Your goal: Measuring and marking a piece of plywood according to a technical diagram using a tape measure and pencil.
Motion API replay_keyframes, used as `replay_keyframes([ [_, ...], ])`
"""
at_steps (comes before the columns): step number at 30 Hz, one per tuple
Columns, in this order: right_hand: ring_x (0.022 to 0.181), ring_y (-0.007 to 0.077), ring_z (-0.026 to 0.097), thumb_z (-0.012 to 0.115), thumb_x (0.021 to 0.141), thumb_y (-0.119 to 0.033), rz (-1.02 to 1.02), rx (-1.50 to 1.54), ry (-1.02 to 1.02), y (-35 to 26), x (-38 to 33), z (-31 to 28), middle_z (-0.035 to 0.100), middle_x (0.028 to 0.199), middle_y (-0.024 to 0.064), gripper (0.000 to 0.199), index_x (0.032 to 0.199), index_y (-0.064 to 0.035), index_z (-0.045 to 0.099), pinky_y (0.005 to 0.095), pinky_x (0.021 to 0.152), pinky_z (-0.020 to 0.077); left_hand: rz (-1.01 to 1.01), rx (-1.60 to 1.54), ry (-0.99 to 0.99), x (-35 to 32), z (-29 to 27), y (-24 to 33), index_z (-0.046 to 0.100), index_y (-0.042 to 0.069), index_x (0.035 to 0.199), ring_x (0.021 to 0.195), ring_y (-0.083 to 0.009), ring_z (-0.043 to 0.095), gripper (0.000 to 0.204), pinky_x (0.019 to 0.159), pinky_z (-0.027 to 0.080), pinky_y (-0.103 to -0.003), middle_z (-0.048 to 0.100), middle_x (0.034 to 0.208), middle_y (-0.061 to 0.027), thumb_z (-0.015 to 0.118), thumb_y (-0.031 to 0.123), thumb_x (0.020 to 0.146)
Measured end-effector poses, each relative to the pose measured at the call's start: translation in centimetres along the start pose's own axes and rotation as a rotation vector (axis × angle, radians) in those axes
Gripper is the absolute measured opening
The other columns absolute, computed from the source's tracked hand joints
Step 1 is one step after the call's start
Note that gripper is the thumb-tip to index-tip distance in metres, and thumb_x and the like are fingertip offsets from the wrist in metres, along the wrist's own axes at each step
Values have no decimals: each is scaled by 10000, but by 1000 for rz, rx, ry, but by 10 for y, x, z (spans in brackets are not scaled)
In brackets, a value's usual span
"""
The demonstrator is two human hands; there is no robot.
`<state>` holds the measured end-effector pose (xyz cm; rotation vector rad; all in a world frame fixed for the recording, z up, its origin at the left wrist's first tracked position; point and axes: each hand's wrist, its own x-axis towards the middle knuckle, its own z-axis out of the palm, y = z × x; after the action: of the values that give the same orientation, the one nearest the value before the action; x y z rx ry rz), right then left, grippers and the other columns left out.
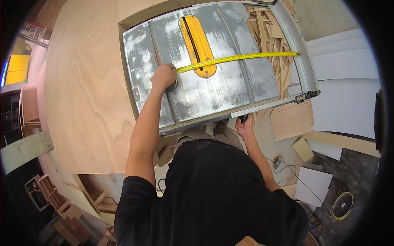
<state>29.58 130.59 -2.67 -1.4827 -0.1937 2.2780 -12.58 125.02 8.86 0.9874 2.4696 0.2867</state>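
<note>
My left hand (164,76) is closed around a tape measure over the left part of the table saw's metal top (221,88). A dark bit of its case (174,85) shows beneath the hand. The yellow tape blade (242,57) runs out to the right, across the yellow throat plate (190,35) with its dark slot, and its end meets the rip fence (307,61). Below the saw's front rail (213,117), my right hand (245,128) is wrapped round a black handle (243,118). A small yellowish tip sticks out by its fingers; I cannot tell what it is.
A broad plywood sheet (86,90) adjoins the saw on the left. Wood offcuts (262,30) lie between the metal top and the fence. White panels (344,98) stand to the right. On the floor are a cable (305,184), more boards (291,121) and a round fan (342,206).
</note>
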Motion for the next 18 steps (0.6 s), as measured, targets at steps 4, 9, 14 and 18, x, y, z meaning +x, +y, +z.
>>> replay_keyframes([
  [4, 351, 104, 300, 347, 972, -531, 19, 1, -4, 0, 1, -1, 445, 525, 43, 470, 786, -126, 497, 253, 328, 256, 10, 0, 0, 1, 1, -2, 713, 127, 1039, 947, -367, 666, 274, 826, 521, -451, 702, 996, -180, 546, 277, 881],
  [9, 350, 106, 300, 346, 970, -526, 34, 8, -10, -2, 1, -1, 444, 521, 41, 467, 777, -129, 500, 255, 329, 249, -5, 5, 14, 0, 0, 3, 716, 131, 1035, 947, -362, 667, 268, 824, 520, -449, 704, 994, -171, 547, 270, 880],
  [14, 351, 108, 302, 346, 968, -525, 44, 2, -49, -3, 1, 0, 442, 517, 44, 469, 772, -131, 507, 258, 332, 249, -35, -10, -8, -1, -2, 4, 719, 142, 1042, 955, -356, 668, 267, 830, 520, -444, 707, 993, -163, 550, 268, 879],
  [18, 351, 107, 304, 354, 967, -528, 51, 22, -42, -2, 3, -4, 446, 518, 44, 468, 774, -131, 510, 257, 332, 249, -32, -4, -16, 0, -1, 4, 719, 143, 1045, 964, -356, 666, 266, 831, 519, -443, 706, 1001, -165, 551, 266, 879],
])
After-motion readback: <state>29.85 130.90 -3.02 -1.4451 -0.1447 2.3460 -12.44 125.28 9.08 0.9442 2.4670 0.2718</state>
